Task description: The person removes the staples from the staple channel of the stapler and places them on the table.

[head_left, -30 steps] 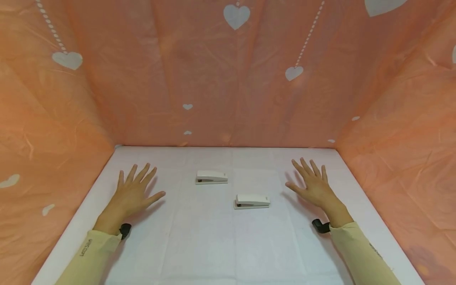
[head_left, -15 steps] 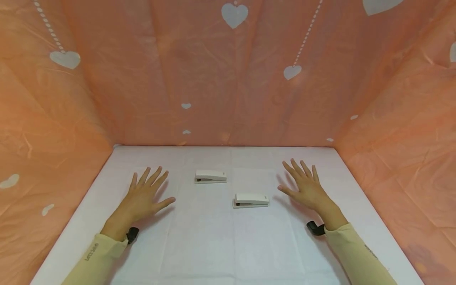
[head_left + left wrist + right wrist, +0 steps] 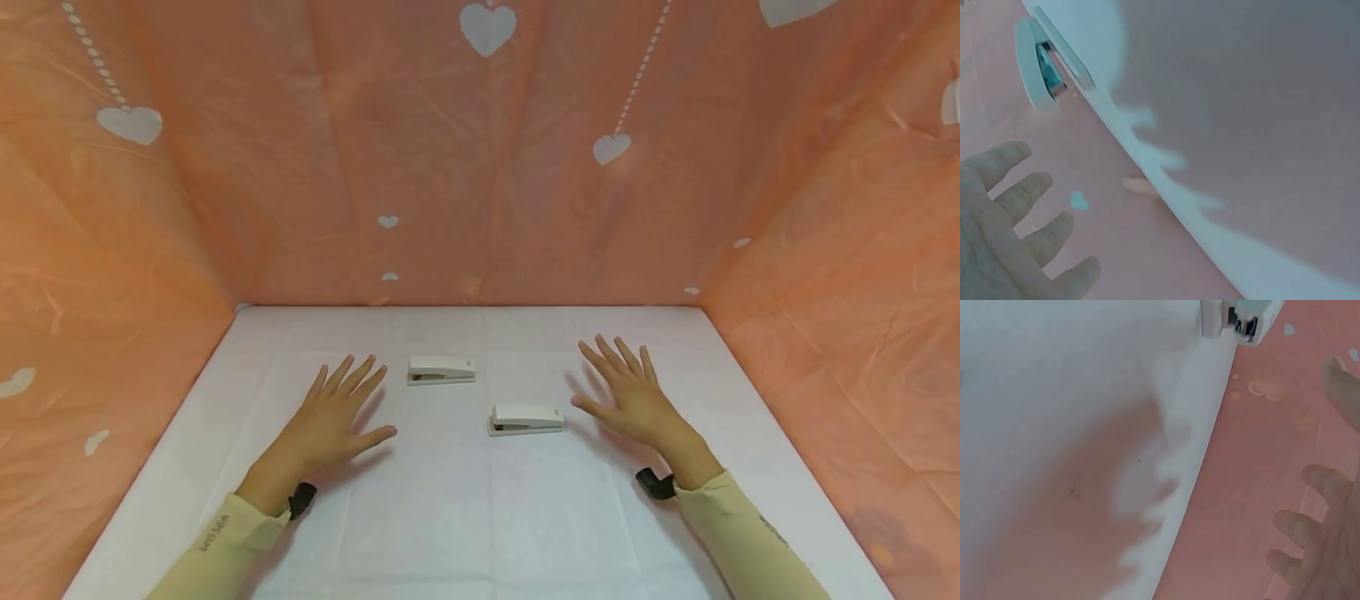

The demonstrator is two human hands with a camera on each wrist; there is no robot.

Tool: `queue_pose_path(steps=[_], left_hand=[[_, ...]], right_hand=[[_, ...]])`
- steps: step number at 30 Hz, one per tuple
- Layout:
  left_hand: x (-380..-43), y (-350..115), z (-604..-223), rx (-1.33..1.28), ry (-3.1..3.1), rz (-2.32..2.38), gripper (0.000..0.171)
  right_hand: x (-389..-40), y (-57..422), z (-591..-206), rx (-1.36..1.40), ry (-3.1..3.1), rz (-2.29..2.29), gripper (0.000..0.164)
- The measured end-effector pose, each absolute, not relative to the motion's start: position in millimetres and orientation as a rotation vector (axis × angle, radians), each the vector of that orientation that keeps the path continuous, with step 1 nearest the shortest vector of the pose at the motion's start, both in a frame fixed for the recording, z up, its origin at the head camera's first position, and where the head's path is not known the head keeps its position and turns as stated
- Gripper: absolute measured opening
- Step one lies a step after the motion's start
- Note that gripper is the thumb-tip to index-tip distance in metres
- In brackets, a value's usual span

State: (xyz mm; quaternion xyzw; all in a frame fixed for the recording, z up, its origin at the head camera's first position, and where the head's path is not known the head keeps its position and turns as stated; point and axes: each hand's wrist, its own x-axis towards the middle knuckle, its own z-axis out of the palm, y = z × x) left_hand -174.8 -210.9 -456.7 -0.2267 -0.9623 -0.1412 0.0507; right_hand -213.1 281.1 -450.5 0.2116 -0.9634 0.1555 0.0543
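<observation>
The left hand (image 3: 327, 423) and right hand (image 3: 636, 406) have drawn nearer on either side of the near stapler (image 3: 527, 414), fingers spread, leaving it and the far stapler (image 3: 440, 366) ungrasped.

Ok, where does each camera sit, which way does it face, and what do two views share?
Head: worn on the head, facing forward and down at two staplers, white table and heart-patterned cloth; left grip, right grip and sleeves show.
Left wrist: on that wrist, facing past its fingers toward one stapler, table and cloth.
Right wrist: likewise, its own fingers at the right edge, one stapler partly cut off.
Shared: head and left wrist both show the left grip, table and cloth.
</observation>
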Motion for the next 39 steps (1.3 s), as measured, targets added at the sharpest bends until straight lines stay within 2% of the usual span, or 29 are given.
queue_pose_path(steps=[24,39], left_hand=[[-189,-152,-462,-0.995,-2.820,-0.567,0.089],[-198,-119,-461,-1.044,-2.900,-0.710,0.091]], right_hand=[[-207,257,-450,0.806,-2.867,0.584,0.090],[-204,243,-458,1.006,-2.735,0.888,0.078]])
